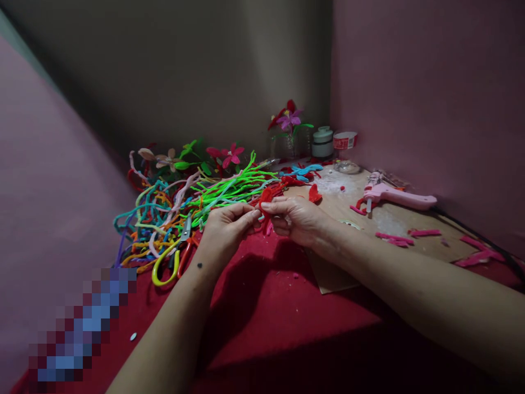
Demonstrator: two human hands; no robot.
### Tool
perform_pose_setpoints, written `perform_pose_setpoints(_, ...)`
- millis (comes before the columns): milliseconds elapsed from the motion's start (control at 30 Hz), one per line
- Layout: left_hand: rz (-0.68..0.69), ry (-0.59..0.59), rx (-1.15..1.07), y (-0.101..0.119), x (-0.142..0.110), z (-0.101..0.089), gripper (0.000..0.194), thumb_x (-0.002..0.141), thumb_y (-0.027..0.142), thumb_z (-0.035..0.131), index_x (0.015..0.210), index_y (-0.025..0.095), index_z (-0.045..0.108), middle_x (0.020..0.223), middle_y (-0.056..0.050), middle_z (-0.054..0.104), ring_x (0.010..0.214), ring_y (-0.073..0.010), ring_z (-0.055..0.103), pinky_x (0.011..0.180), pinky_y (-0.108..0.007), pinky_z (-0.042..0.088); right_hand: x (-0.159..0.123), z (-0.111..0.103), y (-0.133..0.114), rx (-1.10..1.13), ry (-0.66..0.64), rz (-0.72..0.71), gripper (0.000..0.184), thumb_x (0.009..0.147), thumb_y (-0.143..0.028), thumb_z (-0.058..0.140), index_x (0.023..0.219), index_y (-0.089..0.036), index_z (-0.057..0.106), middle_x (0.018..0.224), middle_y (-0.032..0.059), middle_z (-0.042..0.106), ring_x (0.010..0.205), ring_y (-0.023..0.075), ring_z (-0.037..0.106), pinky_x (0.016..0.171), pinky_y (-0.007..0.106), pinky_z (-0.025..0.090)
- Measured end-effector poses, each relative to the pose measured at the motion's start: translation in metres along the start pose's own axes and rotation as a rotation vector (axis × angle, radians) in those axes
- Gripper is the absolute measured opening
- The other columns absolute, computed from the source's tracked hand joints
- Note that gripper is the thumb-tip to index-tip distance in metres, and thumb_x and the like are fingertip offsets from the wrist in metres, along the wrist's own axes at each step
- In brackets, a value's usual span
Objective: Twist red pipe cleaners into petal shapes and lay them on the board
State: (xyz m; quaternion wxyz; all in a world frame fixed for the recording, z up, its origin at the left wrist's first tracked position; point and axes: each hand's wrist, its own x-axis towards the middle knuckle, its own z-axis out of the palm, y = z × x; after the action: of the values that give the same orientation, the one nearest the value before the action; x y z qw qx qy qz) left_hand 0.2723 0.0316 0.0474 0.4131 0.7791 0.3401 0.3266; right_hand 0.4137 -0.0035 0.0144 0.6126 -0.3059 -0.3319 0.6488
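Observation:
Both hands meet over the front of the table, pinching a small red pipe-cleaner petal (pixel 266 196). My left hand (pixel 229 221) closes thumb and forefinger on its left lower end. My right hand (pixel 293 216) grips it from the right, thumb over finger, the other fingers curled under. The petal's loop stands up above the fingertips, and its lower part is hidden by them. Another red petal (pixel 315 194) lies just beyond my right hand. Bright green pipe cleaners (pixel 229 189) spread behind my left hand, and yellow-handled scissors (pixel 176 260) rest beside my left wrist.
A pink glue gun (pixel 400 196) lies on the board (pixel 426 219) at right, near pink pipe-cleaner pieces (pixel 394 239). Tangled coloured pipe cleaners (pixel 151 219) heap at left. Finished flowers (pixel 289 119), a lidded jar (pixel 322 143) and a plastic cup (pixel 345 141) stand at the back.

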Motion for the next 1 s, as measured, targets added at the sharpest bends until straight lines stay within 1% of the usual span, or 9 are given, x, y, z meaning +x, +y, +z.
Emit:
perform_pose_setpoints(67, -0.018, 0.028, -0.122, -0.005, 0.002, 0.0, 0.016, 0.072, 0.028, 0.062, 0.07, 0.012, 0.063, 0.056, 0.001, 0.058, 0.048, -0.0078, 0.048, 0.047, -0.02, 0.036, 0.0, 0.001, 0.001, 0.027, 0.015, -0.022, 0.02, 0.069, -0.014, 0.062, 0.059, -0.015, 0.045, 0.039, -0.0088, 0.033, 0.034, 0.0028, 0.022, 0.037, 0.022, 0.011)
perform_pose_setpoints(133, -0.067, 0.044, -0.321, -0.011, 0.004, -0.001, 0.018, 0.069, 0.027, 0.065, 0.081, 0.014, 0.062, 0.064, 0.0, 0.062, 0.053, -0.0091, 0.053, 0.05, -0.02, 0.038, 0.001, 0.001, 0.001, 0.05, 0.034, -0.053, 0.021, 0.068, -0.014, 0.063, 0.058, -0.016, 0.044, 0.04, -0.0088, 0.036, 0.034, 0.0027, 0.024, 0.037, 0.021, 0.012)
perform_pose_setpoints(233, -0.15, -0.066, -0.474, -0.018, 0.006, 0.001, 0.02, 0.067, 0.025, 0.068, 0.081, 0.013, 0.06, 0.069, -0.002, 0.064, 0.058, -0.0099, 0.056, 0.053, -0.021, 0.04, 0.001, 0.002, 0.002, 0.046, 0.075, -0.096, 0.02, 0.068, -0.013, 0.063, 0.059, -0.016, 0.045, 0.041, -0.0086, 0.039, 0.034, 0.0026, 0.024, 0.037, 0.021, 0.012)
perform_pose_setpoints(300, -0.176, -0.148, -0.456, -0.02, 0.005, 0.004, 0.015, 0.068, 0.024, 0.067, 0.071, 0.011, 0.059, 0.062, -0.002, 0.061, 0.052, -0.0084, 0.053, 0.051, -0.02, 0.039, 0.001, 0.003, 0.003, 0.035, 0.101, -0.118, 0.02, 0.068, -0.013, 0.063, 0.059, -0.016, 0.046, 0.04, -0.0086, 0.038, 0.033, 0.0026, 0.024, 0.037, 0.022, 0.011)
perform_pose_setpoints(367, -0.197, -0.168, -0.446, -0.02, 0.004, 0.007, 0.016, 0.069, 0.024, 0.065, 0.064, 0.011, 0.058, 0.054, -0.001, 0.058, 0.046, -0.007, 0.049, 0.047, -0.019, 0.037, 0.001, 0.003, 0.003, 0.047, 0.119, -0.128, 0.021, 0.067, -0.013, 0.064, 0.058, -0.016, 0.045, 0.04, -0.0083, 0.039, 0.033, 0.0025, 0.024, 0.037, 0.022, 0.011)
perform_pose_setpoints(533, -0.218, -0.169, -0.47, -0.018, 0.001, 0.013, 0.013, 0.072, 0.024, 0.062, 0.068, 0.012, 0.058, 0.047, 0.001, 0.055, 0.04, -0.006, 0.046, 0.042, -0.017, 0.033, 0.002, 0.003, 0.003, 0.155, 0.145, -0.071, 0.016, 0.067, -0.007, 0.06, 0.058, -0.013, 0.049, 0.045, -0.0054, 0.046, 0.036, 0.0023, 0.027, 0.038, 0.021, 0.015)
perform_pose_setpoints(700, -0.11, -0.108, -0.361, -0.016, 0.001, 0.014, 0.011, 0.074, 0.024, 0.058, 0.076, 0.013, 0.059, 0.051, 0.002, 0.056, 0.042, -0.0068, 0.046, 0.044, -0.019, 0.035, 0.005, 0.001, 0.002, 0.238, 0.159, 0.01, 0.017, 0.07, -0.005, 0.053, 0.055, -0.012, 0.05, 0.041, -0.0051, 0.043, 0.037, 0.003, 0.026, 0.039, 0.022, 0.018)
perform_pose_setpoints(900, 0.005, 0.027, -0.148, -0.017, 0.002, 0.017, 0.01, 0.068, 0.022, 0.062, 0.071, 0.013, 0.061, 0.066, -0.001, 0.061, 0.061, -0.0109, 0.053, 0.06, -0.022, 0.041, 0.005, 0.003, 0.004, 0.2, 0.2, -0.063, 0.019, 0.065, -0.001, 0.058, 0.054, -0.013, 0.047, 0.042, -0.0054, 0.045, 0.037, 0.0029, 0.03, 0.039, 0.02, 0.017)
perform_pose_setpoints(1000, 0.041, 0.088, -0.094, -0.015, 0.001, 0.021, 0.008, 0.068, 0.022, 0.06, 0.067, 0.014, 0.06, 0.06, 0.001, 0.057, 0.056, -0.0092, 0.049, 0.056, -0.021, 0.038, 0.004, 0.004, 0.005, 0.187, 0.206, -0.088, 0.02, 0.062, -0.001, 0.06, 0.055, -0.014, 0.046, 0.043, -0.0059, 0.045, 0.037, 0.0028, 0.031, 0.038, 0.02, 0.017)
